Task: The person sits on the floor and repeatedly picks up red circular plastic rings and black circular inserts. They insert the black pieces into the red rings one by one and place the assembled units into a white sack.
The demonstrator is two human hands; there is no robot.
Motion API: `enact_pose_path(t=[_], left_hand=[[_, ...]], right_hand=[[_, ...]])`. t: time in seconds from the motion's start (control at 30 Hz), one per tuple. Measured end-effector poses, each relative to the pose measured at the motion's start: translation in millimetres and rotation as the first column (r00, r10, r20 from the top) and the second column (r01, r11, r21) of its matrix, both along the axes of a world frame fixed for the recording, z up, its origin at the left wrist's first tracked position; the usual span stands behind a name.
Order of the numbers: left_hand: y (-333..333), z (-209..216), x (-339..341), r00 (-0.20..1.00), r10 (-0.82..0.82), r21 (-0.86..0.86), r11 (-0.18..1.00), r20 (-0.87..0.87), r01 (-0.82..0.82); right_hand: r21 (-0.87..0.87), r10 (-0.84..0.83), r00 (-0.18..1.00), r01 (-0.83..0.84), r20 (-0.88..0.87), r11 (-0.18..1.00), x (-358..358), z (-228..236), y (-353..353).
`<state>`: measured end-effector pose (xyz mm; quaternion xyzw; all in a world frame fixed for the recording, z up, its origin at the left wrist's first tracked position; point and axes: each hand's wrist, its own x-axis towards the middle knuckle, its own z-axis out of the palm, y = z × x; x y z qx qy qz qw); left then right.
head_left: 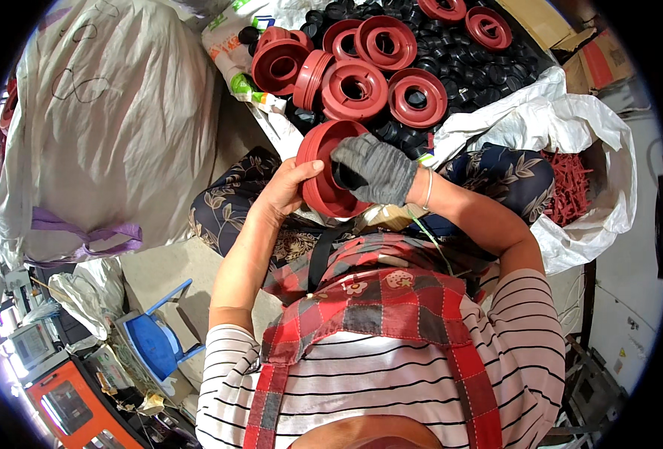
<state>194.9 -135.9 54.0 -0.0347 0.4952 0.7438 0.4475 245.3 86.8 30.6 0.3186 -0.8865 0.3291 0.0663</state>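
Note:
Over my lap, my left hand (290,185), bare, grips the outer wall of a red plastic ring-shaped part (315,196), thumb on its rim. The part is tilted, its wide mouth turned to the right. My right hand (376,169), in a grey knitted glove, reaches into that mouth with its fingers curled. Something dark shows under the gloved fingers; whether it is a black cap or the part's central hole I cannot tell. Just beyond, several similar red parts (355,89) lie on a heap of small black caps (489,78).
A big white woven sack (114,112) with a purple tie stands at the left. At the right an open white sack (608,157) holds thin red plastic scraps (568,187). Behind me on the left are a blue stool (154,346) and an orange machine (66,400). A cardboard box (605,63) is far right.

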Motion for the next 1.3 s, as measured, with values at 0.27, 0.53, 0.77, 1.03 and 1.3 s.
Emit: enact_pose_path(t=[0.27, 0.53, 0.77, 1.03, 1.3], left_hand=[[20, 6, 22, 0.963, 0.096, -0.033, 0.994, -0.252, -0.108], [18, -4, 34, 0.843, -0.024, -0.236, 0.964, -0.538, -0.123], [10, -7, 22, 0.923, 0.01, -0.145, 0.987, -0.384, -0.071], [4, -1, 15, 0.996, 0.073, 0.019, 0.997, -0.056, -0.072], [14, -13, 33, 0.499, -0.334, -0.432, 0.897, -0.8, -0.092]], right_hand=[[-0.112, -0.382, 0.844, 0.45, 0.377, 0.886, -12, -14, -7], [-0.306, -0.16, 0.702, 0.489, 0.693, 0.817, -18, -14, -3], [-0.209, -0.263, 0.895, 0.352, 0.361, 0.912, -5, -16, -2], [-0.026, -0.009, 0.999, 0.011, 0.041, 1.0, -2, -19, 0], [-0.508, 0.656, 0.318, 0.854, 0.685, 0.116, -17, -11, -7]])
